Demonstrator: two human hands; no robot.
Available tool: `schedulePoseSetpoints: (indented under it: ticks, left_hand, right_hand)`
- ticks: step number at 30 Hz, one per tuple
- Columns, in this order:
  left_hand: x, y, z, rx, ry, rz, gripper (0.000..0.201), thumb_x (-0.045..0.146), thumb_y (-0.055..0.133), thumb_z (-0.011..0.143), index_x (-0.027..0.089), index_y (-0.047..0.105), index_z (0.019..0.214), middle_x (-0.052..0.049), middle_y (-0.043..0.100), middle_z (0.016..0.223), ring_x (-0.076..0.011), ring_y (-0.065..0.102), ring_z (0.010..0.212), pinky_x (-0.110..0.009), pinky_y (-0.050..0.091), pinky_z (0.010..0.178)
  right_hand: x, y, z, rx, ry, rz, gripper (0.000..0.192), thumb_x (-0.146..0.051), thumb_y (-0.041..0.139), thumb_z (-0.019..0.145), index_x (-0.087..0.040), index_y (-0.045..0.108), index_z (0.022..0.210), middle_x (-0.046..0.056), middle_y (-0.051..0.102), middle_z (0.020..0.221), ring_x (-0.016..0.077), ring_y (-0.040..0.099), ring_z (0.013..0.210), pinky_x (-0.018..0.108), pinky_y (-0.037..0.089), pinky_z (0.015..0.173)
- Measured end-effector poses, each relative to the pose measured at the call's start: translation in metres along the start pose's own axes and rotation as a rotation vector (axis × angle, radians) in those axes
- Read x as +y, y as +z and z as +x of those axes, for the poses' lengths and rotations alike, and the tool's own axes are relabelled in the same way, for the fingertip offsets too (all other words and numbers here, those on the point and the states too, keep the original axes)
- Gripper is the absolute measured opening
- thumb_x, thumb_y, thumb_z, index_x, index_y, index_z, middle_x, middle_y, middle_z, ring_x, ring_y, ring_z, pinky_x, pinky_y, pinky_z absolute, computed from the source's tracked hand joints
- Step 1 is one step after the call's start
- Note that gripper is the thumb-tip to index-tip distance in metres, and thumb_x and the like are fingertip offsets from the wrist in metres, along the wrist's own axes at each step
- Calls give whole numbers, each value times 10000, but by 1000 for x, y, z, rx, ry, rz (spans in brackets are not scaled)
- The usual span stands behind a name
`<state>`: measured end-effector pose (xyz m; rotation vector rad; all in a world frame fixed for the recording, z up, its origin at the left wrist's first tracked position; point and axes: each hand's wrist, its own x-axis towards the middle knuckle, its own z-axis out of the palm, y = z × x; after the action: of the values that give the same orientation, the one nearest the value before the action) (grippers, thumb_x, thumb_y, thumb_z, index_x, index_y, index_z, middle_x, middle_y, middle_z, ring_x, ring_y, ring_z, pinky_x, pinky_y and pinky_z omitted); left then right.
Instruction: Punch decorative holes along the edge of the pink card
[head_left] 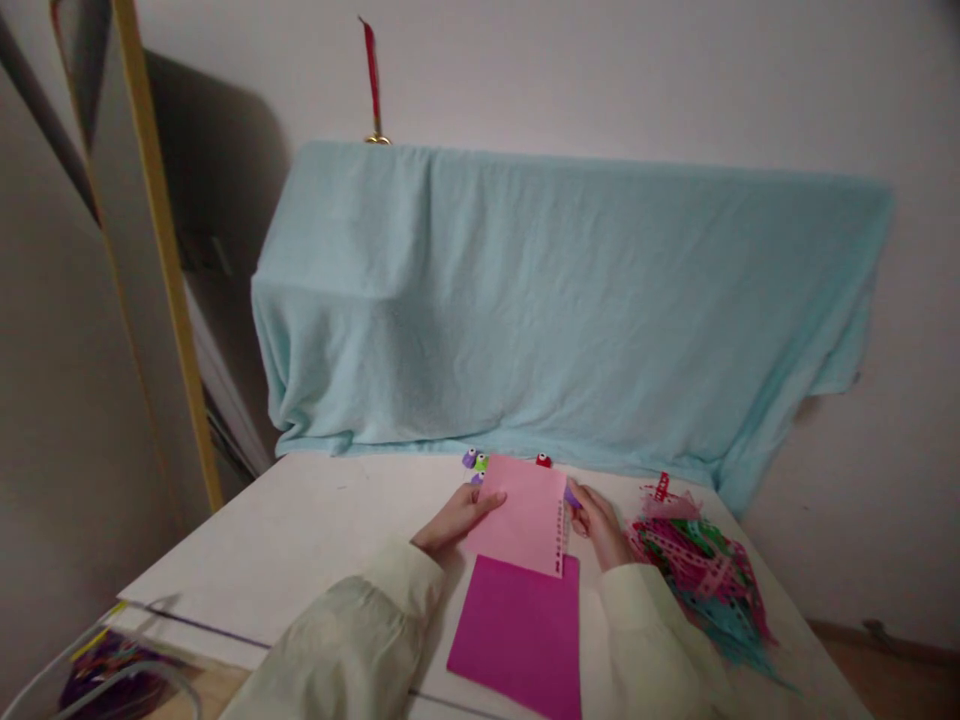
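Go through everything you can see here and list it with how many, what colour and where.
Pink sheet: one, dark marks along its right edge, between the hands
Magenta sheet: one, on the table, nearer the person
Eyed pieces: at least four, purple, green and red, beyond the pink sheet
Purple piece: one, in the right hand, details unclear
Strips: pile, uncountable, pink, red, green, teal, table's right
Table: one, white, below
Cloth: one, light blue, behind
Ribbon: one, red, above the cloth
Pole: one, yellowish, far left
Bundle: one, dark purple, lower left
Wall: pale, background
Left hand: one, gripping the pink sheet
Right hand: one, by its right edge
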<state>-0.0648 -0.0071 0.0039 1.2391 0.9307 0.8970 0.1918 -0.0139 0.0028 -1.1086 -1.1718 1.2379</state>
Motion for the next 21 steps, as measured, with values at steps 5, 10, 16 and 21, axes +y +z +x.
schedulePoseSetpoints:
  ticks: [5, 10, 16, 21]
  left_hand:
    - [-5, -2, 4, -14, 39, 16, 513, 608, 615, 734, 110, 710, 806, -147, 712, 789, -236, 655, 637, -292, 476, 560]
    - [-6, -5, 9, -5, 37, 24, 492, 590, 597, 759, 114, 703, 817, -143, 715, 803, -248, 663, 667, -301, 489, 582]
    - [-3, -8, 10, -25, 28, 11, 482, 581, 606, 755, 116, 705, 833, -145, 717, 829, -258, 662, 681, -312, 499, 593]
    - [-5, -9, 11, -72, 18, 23, 474, 560, 582, 791, 107, 695, 872, -140, 717, 853, -247, 664, 710, -295, 499, 617]
  right_hand:
    - [8, -2, -2, 13, 16, 20, 384, -544, 571, 839, -194, 525, 686, -31, 504, 593, 71, 326, 422, 245, 177, 418]
    - [12, -6, -4, 63, 43, 84, 348, -516, 585, 842, -196, 538, 714, -28, 504, 605, 71, 343, 438, 239, 189, 421]
    - [8, -7, -4, 61, 64, 109, 332, -508, 584, 845, -195, 554, 739, -19, 528, 627, 81, 371, 462, 243, 213, 435]
    - [9, -8, -3, 53, 56, 92, 350, -529, 588, 832, -193, 558, 736, -18, 537, 626, 85, 381, 465, 244, 221, 437]
